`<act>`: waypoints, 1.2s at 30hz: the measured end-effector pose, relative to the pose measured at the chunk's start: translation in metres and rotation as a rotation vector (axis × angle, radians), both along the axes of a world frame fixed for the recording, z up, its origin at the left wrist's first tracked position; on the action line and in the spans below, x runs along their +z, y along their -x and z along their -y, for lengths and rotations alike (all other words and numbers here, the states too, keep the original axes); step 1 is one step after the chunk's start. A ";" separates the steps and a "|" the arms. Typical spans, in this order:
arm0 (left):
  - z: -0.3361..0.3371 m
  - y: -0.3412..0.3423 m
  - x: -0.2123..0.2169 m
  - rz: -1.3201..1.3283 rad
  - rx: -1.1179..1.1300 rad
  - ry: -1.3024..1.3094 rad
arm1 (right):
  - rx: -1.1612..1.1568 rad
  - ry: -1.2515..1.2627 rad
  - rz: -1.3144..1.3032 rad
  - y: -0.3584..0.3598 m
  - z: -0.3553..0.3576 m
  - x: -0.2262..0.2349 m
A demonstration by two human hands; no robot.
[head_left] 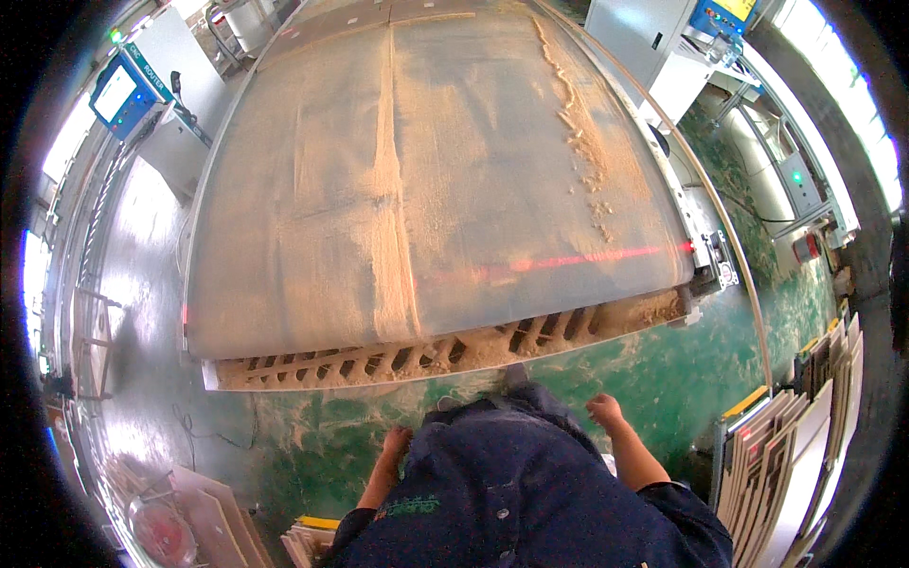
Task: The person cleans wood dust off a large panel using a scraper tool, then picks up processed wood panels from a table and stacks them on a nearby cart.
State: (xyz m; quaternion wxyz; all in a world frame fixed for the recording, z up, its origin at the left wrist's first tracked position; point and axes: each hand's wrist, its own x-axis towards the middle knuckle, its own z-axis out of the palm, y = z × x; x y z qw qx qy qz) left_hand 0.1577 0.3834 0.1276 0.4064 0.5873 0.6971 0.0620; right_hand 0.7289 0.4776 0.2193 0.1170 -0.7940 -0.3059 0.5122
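Observation:
My right hand (pixel 603 410) hangs beside my dark blue shirt (pixel 502 473), its fingers curled in with nothing seen in them. On the other side, my left hand (pixel 398 441) hangs close against the shirt, its fingers too small and partly hidden to make out. Neither hand touches the wide conveyor belt (pixel 473 170) in front of me. Sawdust (pixel 388 180) lies on this belt in a long stripe near the middle, with a crumbly ridge at the right. A red light line crosses the belt's near right part. Below its near end runs a slotted, dust-covered tray (pixel 407 364).
Upright stacks of boards (pixel 781 454) stand at the near right, and more boards (pixel 213 516) lean at the near left. A blue control panel (pixel 128 95) with a lit screen is at the far left. The green floor (pixel 454 402) carries dust. A long rail (pixel 739 227) edges the right side.

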 end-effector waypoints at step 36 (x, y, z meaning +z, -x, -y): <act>0.014 0.015 -0.022 -0.150 -0.228 -0.200 | -0.067 0.025 -0.116 0.017 -0.006 -0.006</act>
